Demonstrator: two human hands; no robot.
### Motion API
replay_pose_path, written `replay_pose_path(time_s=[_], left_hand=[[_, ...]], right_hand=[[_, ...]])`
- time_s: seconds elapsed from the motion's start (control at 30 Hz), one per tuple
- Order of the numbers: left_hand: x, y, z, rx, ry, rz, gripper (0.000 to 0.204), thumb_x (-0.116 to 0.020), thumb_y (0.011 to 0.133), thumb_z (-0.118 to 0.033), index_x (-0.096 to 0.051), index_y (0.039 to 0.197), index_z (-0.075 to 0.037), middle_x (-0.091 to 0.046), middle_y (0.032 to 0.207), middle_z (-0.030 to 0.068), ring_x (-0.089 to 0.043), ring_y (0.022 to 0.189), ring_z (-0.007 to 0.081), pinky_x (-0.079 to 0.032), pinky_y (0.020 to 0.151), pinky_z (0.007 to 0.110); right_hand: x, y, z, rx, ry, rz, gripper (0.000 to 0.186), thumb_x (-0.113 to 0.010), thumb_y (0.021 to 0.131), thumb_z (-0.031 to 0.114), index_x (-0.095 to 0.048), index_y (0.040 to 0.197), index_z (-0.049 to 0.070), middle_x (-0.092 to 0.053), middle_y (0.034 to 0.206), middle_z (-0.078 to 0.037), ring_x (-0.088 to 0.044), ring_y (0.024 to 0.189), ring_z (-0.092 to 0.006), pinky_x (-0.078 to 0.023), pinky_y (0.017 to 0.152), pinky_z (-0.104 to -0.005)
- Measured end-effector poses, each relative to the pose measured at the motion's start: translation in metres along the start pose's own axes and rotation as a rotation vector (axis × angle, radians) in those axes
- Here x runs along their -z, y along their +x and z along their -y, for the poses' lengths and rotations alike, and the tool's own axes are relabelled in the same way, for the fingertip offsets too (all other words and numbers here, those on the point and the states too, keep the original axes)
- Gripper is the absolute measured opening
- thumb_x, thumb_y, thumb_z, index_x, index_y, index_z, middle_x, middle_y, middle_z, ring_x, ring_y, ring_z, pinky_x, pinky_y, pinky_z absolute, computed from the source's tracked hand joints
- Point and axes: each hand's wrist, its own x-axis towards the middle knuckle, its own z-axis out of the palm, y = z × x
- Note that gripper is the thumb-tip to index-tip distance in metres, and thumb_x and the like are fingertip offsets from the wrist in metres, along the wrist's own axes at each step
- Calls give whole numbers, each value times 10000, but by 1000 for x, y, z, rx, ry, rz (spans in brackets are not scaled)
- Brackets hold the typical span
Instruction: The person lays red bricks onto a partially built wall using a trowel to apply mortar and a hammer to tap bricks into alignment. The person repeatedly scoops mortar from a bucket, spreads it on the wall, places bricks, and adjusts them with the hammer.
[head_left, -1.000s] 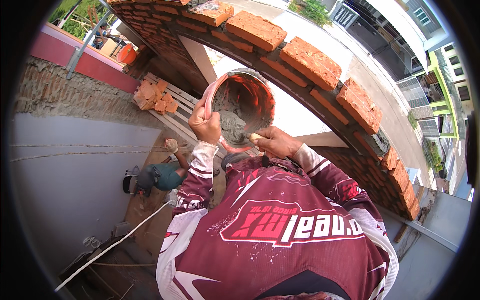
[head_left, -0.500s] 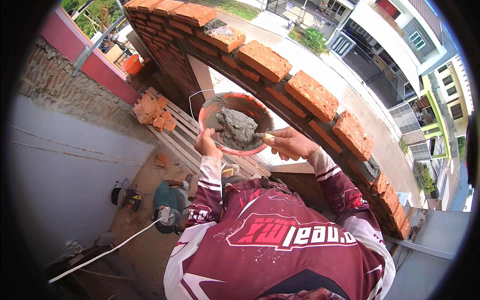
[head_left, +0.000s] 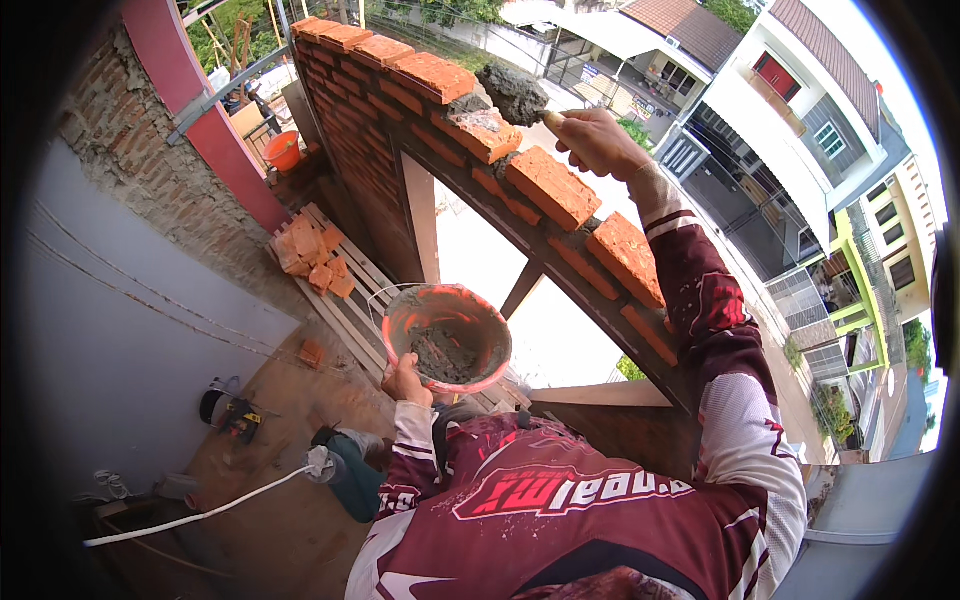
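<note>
My left hand (head_left: pixel 408 380) grips the near rim of an orange bucket (head_left: pixel 480 345), which is tilted toward me and has grey mortar (head_left: pixel 445 352) inside. My right hand (head_left: pixel 595 142) is closed round a trowel's handle (head_left: pixel 553 120), raised at the upper middle of the view. A large dark grey lump of mortar (head_left: pixel 510 92) sits on the trowel, hiding its blade, right over or against the top course of a red brick wall (head_left: pixel 550 190). I cannot tell whether the lump touches the bricks. Patches of mortar show between the top bricks.
A plank platform (head_left: pixel 355 330) holds loose bricks (head_left: pixel 305 255). Below are power tools (head_left: pixel 240 418), a white hose (head_left: pixel 200 515) and a co-worker (head_left: pixel 355 490) in teal, mostly hidden by my body. A second orange bucket (head_left: pixel 283 152) stands back left. A street with houses lies beyond the wall.
My right hand has risen out of the bucket, carrying a load of mortar up to the wall top. The bucket in my left hand now holds less. The co-worker below has moved lower in the view.
</note>
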Motion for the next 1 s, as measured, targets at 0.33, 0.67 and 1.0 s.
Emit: replay_pose_path(time_s=[0.33,0.67,1.0], left_hand=[[11,13,21,10,143,79,290,-667,733,6,-667,1016,68,-648,922,53,-605,816,174,-484,778,326],[-55,1,-16,-267,166,195,69,-598,707,-6,-562,649,-9,-478,663,-65,-426,593,69,-355,551,255],[-107,-29,-44,-433,179,468,346,-522,721,52,-701,1013,102,-711,1020,33,-584,776,73,-480,699,239]], right_hand=[[-45,41,-16,131,-810,-334,264,-542,928,249,-612,1156,138,-701,1004,-193,-681,946,-396,-527,798,-513],[-103,-194,-66,164,-772,279,399,-608,893,232,-613,1287,167,-644,932,-136,-674,864,-321,-528,704,-490],[-196,-204,-80,138,-808,265,333,-526,914,118,-528,1224,-5,-660,883,-177,-714,746,-329,-573,615,-423]])
